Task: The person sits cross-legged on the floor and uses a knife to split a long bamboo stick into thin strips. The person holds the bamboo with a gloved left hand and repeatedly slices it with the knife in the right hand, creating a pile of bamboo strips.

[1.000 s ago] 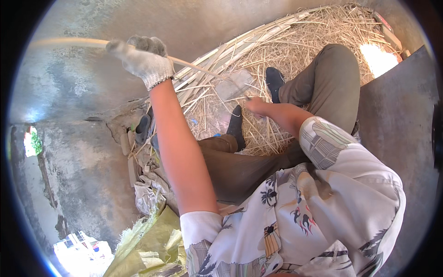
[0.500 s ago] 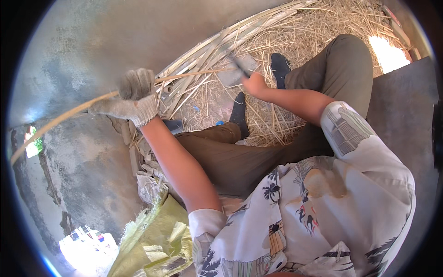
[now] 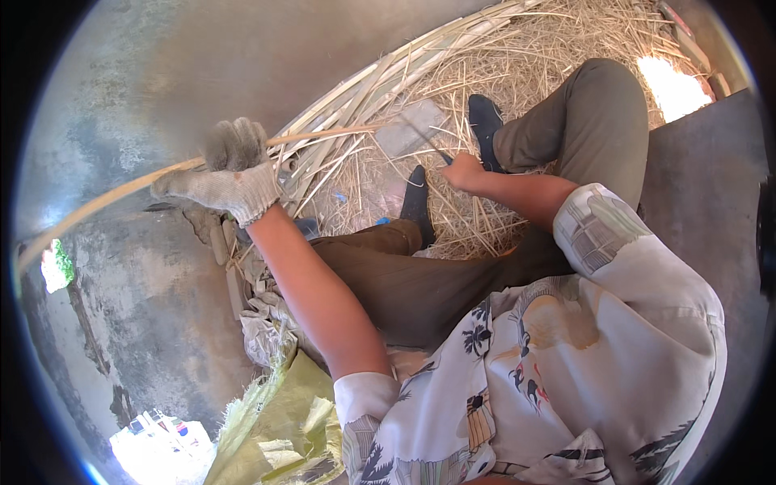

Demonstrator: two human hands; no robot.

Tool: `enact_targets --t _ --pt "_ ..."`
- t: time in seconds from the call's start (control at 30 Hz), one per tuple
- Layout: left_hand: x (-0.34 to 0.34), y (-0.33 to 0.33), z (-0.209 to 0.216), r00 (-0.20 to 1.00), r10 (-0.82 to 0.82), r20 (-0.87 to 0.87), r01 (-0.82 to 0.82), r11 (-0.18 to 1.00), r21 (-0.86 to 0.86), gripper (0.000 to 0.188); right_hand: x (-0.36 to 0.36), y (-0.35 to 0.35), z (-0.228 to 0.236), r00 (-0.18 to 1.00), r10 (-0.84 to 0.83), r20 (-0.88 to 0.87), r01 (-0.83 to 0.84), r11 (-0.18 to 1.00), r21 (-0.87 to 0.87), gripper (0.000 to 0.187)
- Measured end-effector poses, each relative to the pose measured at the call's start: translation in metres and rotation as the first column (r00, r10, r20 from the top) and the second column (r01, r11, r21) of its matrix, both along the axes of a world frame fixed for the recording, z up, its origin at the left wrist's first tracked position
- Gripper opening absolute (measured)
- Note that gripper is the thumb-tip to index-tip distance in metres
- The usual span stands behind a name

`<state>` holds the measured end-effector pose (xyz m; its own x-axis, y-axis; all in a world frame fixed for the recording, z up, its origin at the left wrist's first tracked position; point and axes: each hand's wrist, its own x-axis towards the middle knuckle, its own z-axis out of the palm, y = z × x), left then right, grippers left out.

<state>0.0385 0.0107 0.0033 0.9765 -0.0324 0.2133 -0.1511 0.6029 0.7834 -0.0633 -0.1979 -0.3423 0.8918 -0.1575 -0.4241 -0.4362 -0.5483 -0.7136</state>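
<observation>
The person held one long pale strip [image 3: 323,132] in the left hand [image 3: 230,174], which wore a knitted glove. Its fingers were folded over the strip, and the thumb pointed out to the left. The strip bent past the hand toward the left edge of the view, while its other end lay above a grey slab [image 3: 394,144], between the person and the wall. The bare right hand [image 3: 464,172] was closed around the dark handle of a thin knife-like tool [image 3: 427,139], whose blade slanted up to the left over this slab. Whether the blade touched the strip could not be told.

The step in hand seemed to be the trimming or scraping of the strip. The next move, by judgement, called for the blade to meet the strip at a low angle, with the left hand firm.

The left arm was reaching forward, the wrist higher in view than the elbow; the right forearm came across from the right, near the two socked feet [image 3: 415,202].
</observation>
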Motion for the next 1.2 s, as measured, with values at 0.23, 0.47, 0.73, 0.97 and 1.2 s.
enact_targets --t 0.23,0.47,0.73,0.97,1.2 --pt "-0.013 0.003 -0.006 0.989 0.149 0.004 -0.149 0.988 -0.039 0.089 0.053 -0.003 0.087 0.808 -0.453 0.377 0.28 0.858 0.43 0.04" --pt "-0.012 -0.015 0.0 0.948 0.319 -0.002 -0.316 0.94 0.131 0.084 0.001 0.014 0.035 0.921 -0.003 -0.389 0.148 0.927 0.344 0.034" --pt "0.004 -0.033 -0.007 0.815 0.579 0.015 -0.574 0.802 0.165 0.079 0.036 0.008 0.093 0.979 0.078 -0.189 -0.038 0.978 0.206 0.033" --pt "0.008 0.003 0.004 0.889 0.43 0.16 -0.432 0.901 -0.021 0.077 -0.003 0.016 0.012 0.44 -0.045 -0.897 0.88 0.222 0.42 0.022" --pt "0.0 -0.015 0.002 0.719 0.666 0.198 -0.694 0.676 0.247 0.071 0.069 -0.02 0.097 0.624 0.111 -0.774 0.768 -0.267 0.581 0.029"
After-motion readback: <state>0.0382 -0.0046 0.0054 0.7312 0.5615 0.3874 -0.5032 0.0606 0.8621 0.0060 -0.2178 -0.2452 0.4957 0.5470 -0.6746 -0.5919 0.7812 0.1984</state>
